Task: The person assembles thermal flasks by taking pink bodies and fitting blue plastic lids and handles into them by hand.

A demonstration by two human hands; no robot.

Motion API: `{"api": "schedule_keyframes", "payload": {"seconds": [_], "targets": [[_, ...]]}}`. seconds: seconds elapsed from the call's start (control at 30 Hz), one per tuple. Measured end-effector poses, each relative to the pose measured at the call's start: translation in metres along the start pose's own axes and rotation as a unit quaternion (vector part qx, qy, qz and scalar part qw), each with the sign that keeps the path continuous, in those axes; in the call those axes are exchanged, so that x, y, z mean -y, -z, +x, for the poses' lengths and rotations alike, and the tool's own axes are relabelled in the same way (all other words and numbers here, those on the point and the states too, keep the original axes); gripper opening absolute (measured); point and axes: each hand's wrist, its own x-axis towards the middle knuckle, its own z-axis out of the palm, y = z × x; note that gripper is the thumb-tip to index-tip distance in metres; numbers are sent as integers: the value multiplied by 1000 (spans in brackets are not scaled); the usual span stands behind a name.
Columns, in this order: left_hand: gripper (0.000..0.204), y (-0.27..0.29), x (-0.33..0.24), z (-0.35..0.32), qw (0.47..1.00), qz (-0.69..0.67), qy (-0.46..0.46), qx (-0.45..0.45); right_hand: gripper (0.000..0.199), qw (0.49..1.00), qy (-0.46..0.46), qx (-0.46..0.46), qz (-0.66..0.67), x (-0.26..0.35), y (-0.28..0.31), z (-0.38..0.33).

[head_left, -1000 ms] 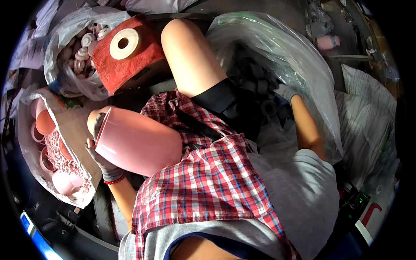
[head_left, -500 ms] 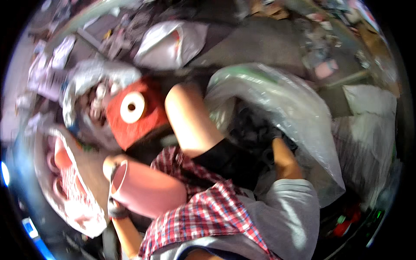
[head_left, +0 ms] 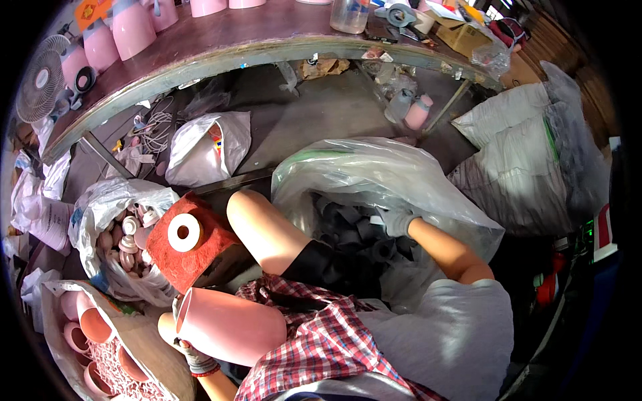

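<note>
Head view shows the gloved left hand [head_left: 195, 357] clasping a smooth pink plastic jug body [head_left: 231, 325] on its side against the lap, while the gloved right hand [head_left: 396, 220] is sunk among dark cap-like parts [head_left: 348, 230] inside a clear plastic bag [head_left: 374, 174]; whether it grips one I cannot tell. I judge this a part-fetching step, calling for one dark piece lifted free. Beyond lie a red fibrous block with a white ring [head_left: 187, 240], a white bag of pale rings [head_left: 120, 227], and the brown table [head_left: 267, 37].
</note>
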Motion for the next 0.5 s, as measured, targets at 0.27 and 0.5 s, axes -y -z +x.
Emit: {"api": "schedule_keyframes", "payload": {"seconds": [0.27, 0.5], "targets": [[92, -16, -18, 0, 993, -103, -58, -6, 55, 640, 179, -169, 728, 8, 147, -9], [108, -107, -50, 14, 985, 163, -64, -7, 45, 568, 213, -186, 773, 123, 251, 33]]}}
